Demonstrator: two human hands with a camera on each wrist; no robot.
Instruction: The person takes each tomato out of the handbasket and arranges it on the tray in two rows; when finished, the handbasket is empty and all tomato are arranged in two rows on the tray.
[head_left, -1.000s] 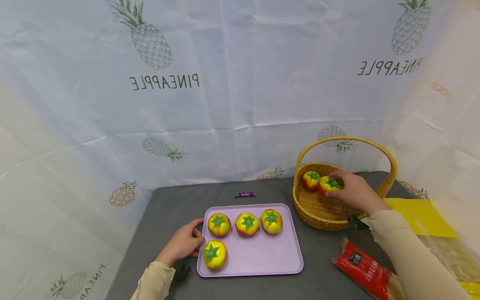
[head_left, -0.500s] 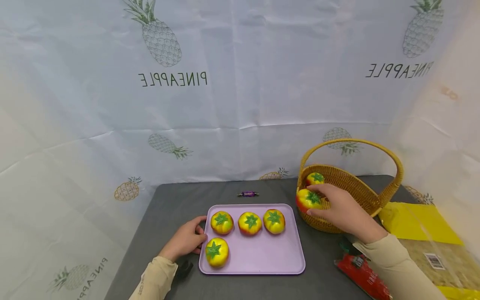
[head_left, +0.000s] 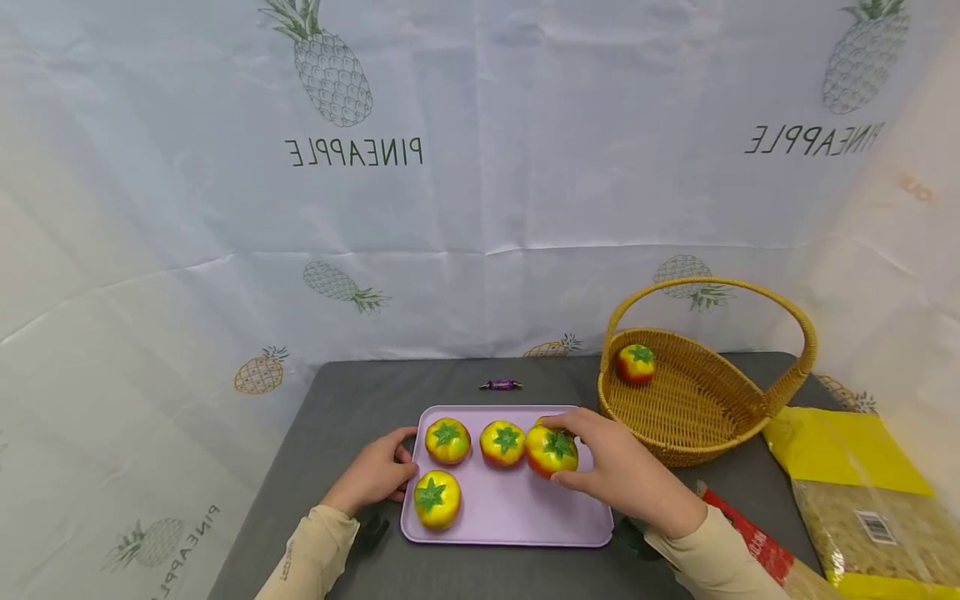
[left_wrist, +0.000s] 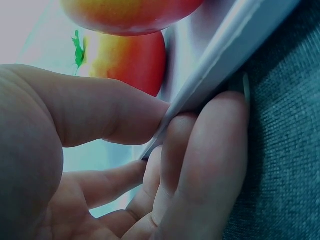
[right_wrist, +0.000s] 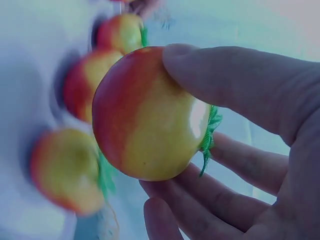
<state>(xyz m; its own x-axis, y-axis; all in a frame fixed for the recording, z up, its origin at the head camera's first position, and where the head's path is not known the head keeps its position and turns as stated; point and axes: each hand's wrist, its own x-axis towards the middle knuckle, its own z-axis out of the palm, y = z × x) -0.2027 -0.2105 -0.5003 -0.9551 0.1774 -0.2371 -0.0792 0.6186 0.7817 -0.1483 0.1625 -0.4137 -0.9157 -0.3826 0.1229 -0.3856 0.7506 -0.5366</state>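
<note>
My left hand [head_left: 377, 472] pinches the left rim of a lilac tray [head_left: 498, 510]; in the left wrist view its thumb [left_wrist: 120, 112] presses the rim from above and fingers lie beneath. With thumb and fingers my right hand [head_left: 628, 477] holds a red-and-yellow toy tomato [right_wrist: 150, 120] with green leaves, over the tray's right half. Behind it, a similar tomato on the tray is mostly hidden in the head view. Also on the tray are a back-left tomato [head_left: 447, 442], a middle one [head_left: 502, 443] and a front-left one [head_left: 437, 500].
A wicker basket [head_left: 675, 454] with a tall handle stands right of the tray, one tomato [head_left: 635, 364] inside. Red packaging [head_left: 757, 542] and a yellow-and-clear bag [head_left: 862, 500] lie at the right. A small purple-wrapped candy [head_left: 500, 385] lies behind the tray.
My right hand has lifted a tomato out of the basket and carried it left and nearer, over the tray. One tomato stays in the basket. My left hand keeps its hold on the rim.
</note>
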